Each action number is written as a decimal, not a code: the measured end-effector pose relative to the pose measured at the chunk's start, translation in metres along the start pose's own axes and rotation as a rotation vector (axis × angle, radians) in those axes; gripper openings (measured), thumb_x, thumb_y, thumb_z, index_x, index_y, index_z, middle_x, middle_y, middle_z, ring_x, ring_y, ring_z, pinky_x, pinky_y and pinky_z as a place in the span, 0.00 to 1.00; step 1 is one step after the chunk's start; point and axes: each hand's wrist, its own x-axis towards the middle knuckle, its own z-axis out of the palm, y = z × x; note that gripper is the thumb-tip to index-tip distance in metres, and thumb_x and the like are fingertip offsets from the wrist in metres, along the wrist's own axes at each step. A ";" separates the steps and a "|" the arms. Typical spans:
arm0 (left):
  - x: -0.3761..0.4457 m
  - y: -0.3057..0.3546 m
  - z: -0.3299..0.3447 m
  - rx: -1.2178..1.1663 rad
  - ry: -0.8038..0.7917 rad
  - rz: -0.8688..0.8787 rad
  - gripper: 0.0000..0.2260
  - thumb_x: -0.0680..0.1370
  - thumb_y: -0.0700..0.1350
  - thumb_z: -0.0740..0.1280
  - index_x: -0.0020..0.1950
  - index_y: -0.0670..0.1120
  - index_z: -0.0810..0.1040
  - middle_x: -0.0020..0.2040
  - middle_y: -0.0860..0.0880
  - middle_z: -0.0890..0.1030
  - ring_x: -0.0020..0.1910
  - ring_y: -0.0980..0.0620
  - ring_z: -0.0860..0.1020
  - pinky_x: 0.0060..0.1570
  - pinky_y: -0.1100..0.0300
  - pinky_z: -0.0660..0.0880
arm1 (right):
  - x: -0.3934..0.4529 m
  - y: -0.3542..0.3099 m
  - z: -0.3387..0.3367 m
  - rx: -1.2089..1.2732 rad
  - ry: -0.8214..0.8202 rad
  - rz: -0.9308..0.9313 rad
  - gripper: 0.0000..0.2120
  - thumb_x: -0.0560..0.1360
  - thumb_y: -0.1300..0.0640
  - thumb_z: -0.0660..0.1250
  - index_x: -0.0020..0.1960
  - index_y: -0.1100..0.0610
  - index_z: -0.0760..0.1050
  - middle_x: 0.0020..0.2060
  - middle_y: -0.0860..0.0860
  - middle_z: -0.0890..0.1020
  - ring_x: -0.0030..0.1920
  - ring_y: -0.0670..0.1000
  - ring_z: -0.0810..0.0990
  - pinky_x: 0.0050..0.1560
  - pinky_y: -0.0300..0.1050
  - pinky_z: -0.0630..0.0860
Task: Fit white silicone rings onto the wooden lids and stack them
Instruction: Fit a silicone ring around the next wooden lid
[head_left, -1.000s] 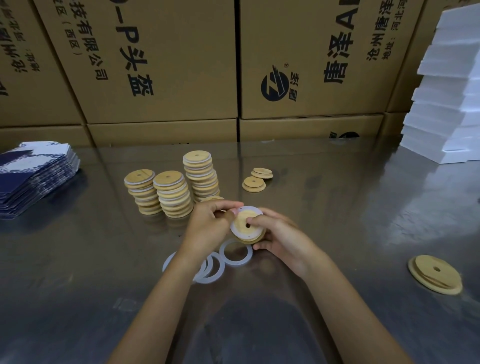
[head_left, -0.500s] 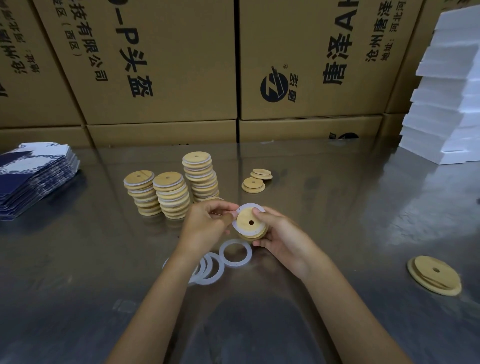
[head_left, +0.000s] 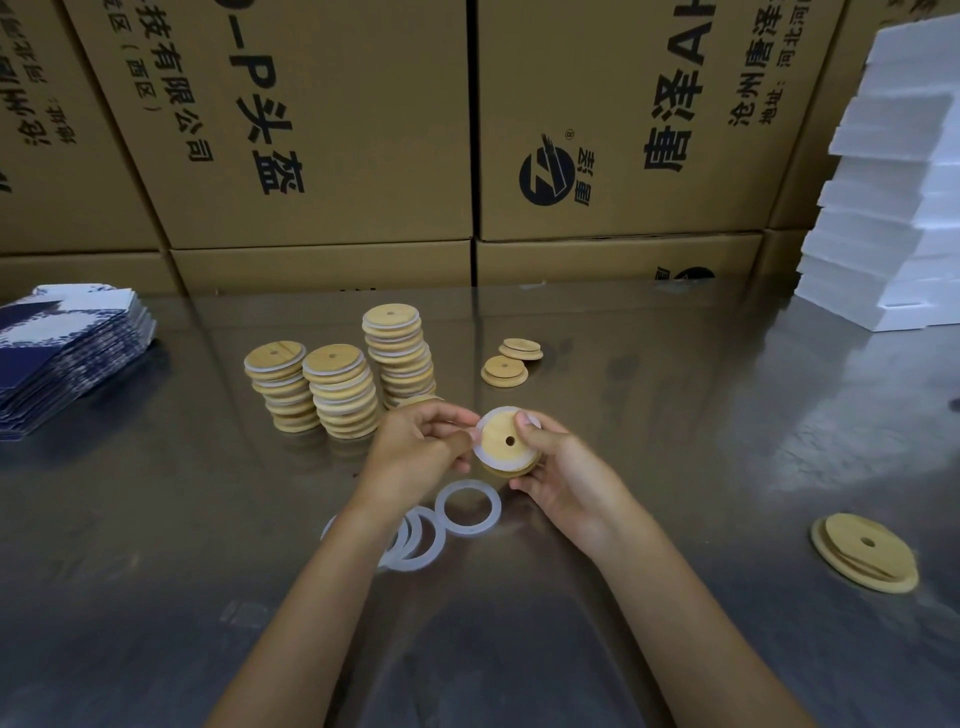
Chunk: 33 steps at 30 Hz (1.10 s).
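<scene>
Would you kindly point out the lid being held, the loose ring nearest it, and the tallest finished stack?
held lid (head_left: 503, 444): head view, on its wooden face beside the centre hole.
loose ring (head_left: 469, 530): head view, on its near white band.
tallest stack (head_left: 390, 316): head view, on the top lid's face.

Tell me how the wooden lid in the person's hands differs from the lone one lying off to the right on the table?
The held lid has a white ring round its edge; the lone lid shows none. The held lid is tilted up, gripped by the left hand and right hand; the lone lid lies flat on the table, untouched. Both are round pale wood with a small centre hole.
</scene>
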 end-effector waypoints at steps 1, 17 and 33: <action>-0.001 0.000 0.000 -0.019 0.000 0.002 0.05 0.74 0.36 0.73 0.46 0.44 0.84 0.36 0.47 0.85 0.30 0.54 0.80 0.35 0.65 0.79 | 0.000 0.000 -0.001 -0.009 -0.009 -0.004 0.11 0.82 0.55 0.63 0.60 0.57 0.81 0.47 0.53 0.83 0.44 0.49 0.79 0.42 0.41 0.73; -0.001 -0.005 0.007 0.064 0.024 0.114 0.08 0.75 0.36 0.71 0.46 0.50 0.83 0.39 0.45 0.84 0.37 0.55 0.82 0.39 0.61 0.80 | -0.001 -0.002 0.002 0.079 0.029 0.021 0.15 0.83 0.55 0.62 0.66 0.60 0.78 0.55 0.58 0.83 0.53 0.54 0.79 0.47 0.44 0.73; -0.005 -0.011 0.026 -0.012 0.049 0.098 0.17 0.74 0.37 0.70 0.51 0.60 0.81 0.36 0.49 0.82 0.39 0.51 0.81 0.49 0.44 0.80 | -0.002 -0.004 0.001 0.269 0.044 0.022 0.14 0.82 0.59 0.63 0.66 0.61 0.75 0.55 0.58 0.86 0.50 0.54 0.86 0.53 0.47 0.81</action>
